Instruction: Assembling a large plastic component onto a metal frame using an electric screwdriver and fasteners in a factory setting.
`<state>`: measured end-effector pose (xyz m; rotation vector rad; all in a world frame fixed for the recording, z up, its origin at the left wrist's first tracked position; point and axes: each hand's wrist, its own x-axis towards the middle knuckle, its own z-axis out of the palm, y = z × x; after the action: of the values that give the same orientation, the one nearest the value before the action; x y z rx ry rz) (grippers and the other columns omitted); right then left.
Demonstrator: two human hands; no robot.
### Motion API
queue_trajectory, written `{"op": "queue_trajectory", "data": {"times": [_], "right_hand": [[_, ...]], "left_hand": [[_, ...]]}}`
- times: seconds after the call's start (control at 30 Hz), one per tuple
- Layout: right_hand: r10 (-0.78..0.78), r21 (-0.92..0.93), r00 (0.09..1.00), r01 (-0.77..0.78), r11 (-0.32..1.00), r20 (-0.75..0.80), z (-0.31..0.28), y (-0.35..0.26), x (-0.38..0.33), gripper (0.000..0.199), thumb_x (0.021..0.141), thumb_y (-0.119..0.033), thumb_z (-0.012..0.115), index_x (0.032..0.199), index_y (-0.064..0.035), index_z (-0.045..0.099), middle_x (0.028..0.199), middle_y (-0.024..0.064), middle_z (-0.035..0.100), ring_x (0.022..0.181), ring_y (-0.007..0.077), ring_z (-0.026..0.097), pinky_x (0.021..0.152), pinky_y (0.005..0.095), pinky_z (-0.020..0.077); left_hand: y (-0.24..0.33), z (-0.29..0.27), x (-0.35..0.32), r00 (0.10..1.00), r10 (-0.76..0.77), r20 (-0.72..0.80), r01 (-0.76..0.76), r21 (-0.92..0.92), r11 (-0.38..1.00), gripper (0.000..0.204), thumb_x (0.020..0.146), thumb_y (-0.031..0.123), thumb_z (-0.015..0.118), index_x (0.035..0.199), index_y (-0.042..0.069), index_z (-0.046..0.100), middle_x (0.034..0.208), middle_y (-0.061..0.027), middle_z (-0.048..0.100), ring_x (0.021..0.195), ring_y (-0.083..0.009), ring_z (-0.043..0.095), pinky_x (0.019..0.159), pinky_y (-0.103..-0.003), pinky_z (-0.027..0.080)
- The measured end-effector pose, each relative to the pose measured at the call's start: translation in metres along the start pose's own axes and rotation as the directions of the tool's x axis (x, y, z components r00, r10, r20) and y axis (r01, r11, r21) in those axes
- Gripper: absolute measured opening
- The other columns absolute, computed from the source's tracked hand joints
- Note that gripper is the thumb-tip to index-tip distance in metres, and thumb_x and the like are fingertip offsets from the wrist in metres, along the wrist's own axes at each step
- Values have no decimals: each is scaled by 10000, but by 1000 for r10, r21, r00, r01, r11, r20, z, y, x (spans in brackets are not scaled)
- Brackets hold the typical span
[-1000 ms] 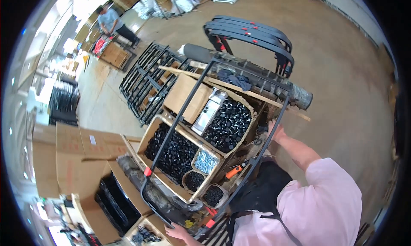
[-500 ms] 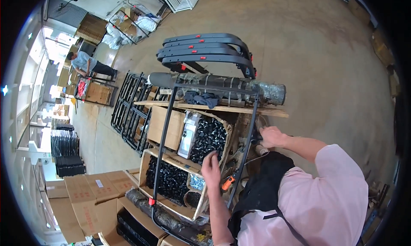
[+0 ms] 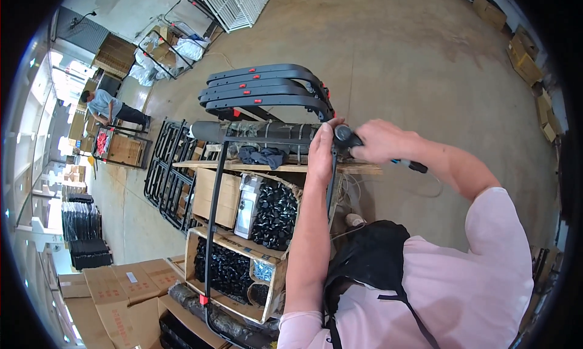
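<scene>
A black tubular frame (image 3: 212, 227) lies across the work stand in front of me. My left hand (image 3: 320, 151) is at its far right corner, fingers pressed together and closed around the tube there; part of the grip is hidden. Beside it, my right hand (image 3: 385, 143) is closed around a black handheld tool (image 3: 344, 134) with a round end. That end is close to my left fingers and the frame corner. The tool's other end, with a blue accent, sticks out below my right wrist. Its exact kind is not clear.
Wooden boxes of small black parts (image 3: 276, 212) stand under the frame, beside a small bag of silvery screws (image 3: 263, 270). Wrapped padding (image 3: 267, 130) and a dark cloth (image 3: 261, 156) lie beyond. Stacked curved black frames (image 3: 261, 88) stand behind. A person (image 3: 112, 108) works at a far cart.
My right hand has risen from the stand's right side to the frame corner, bringing the black tool. My left hand has moved up from above the parts boxes to that corner.
</scene>
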<state>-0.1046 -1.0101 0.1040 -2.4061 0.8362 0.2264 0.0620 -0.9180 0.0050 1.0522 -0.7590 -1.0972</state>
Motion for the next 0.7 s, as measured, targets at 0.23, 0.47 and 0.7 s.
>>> {"op": "queue_trajectory", "data": {"times": [0.23,0.47,0.7], "right_hand": [[-8,58,1000,7,998,19,-5,2,30,328,844,-282,619,867,26,730,708,202,705,728,364,734,728,486,577],[16,56,997,-21,998,81,-14,-11,40,338,855,-287,616,869,30,732,775,233,714,796,380,737,761,497,573],[-16,-2,993,17,1000,114,-9,-11,44,392,874,-281,606,893,95,715,862,275,728,868,426,736,808,518,574]], "left_hand": [[0,7,16,999,-9,-36,7,-66,998,364,1074,372,606,1141,24,686,1038,-14,655,969,-116,570,906,-286,461],[2,-2,19,996,-10,-85,4,-69,998,335,1094,327,544,1164,27,677,1083,-33,660,1029,-137,589,948,-315,458],[-4,-3,13,994,14,-107,-25,-101,995,320,1079,323,604,1158,23,680,1044,-8,655,976,-109,571,910,-289,462]]}}
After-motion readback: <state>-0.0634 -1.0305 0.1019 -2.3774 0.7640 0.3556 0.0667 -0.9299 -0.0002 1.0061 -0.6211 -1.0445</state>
